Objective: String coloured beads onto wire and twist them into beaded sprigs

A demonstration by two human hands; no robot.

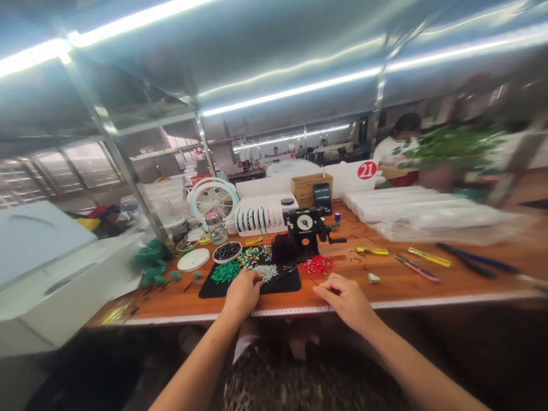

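My left hand [243, 292] is closed at the near edge of a black mat [280, 285], its fingertips bent down beside a heap of silver beads [269, 273]. Whatever they pinch is hidden. Over the wood to the right of the mat, my right hand [347, 298] has thumb and forefinger pressed together. A thin dark line shows by those fingertips, too fine to name. Also on the mat are green pieces [226, 272], multicoloured beads [249, 258] and a dish of black beads [227, 252]. Red pieces [317, 264] are heaped at its right edge.
A black hand-cranked machine with a dial [305, 222] stands behind the mat. Yellow-handled tools [429, 257], tweezers [416, 267] and pliers [466, 260] lie to the right. A fan [214, 200] and a white lid [193, 260] are left. A person [396, 145] sits beyond the partition.
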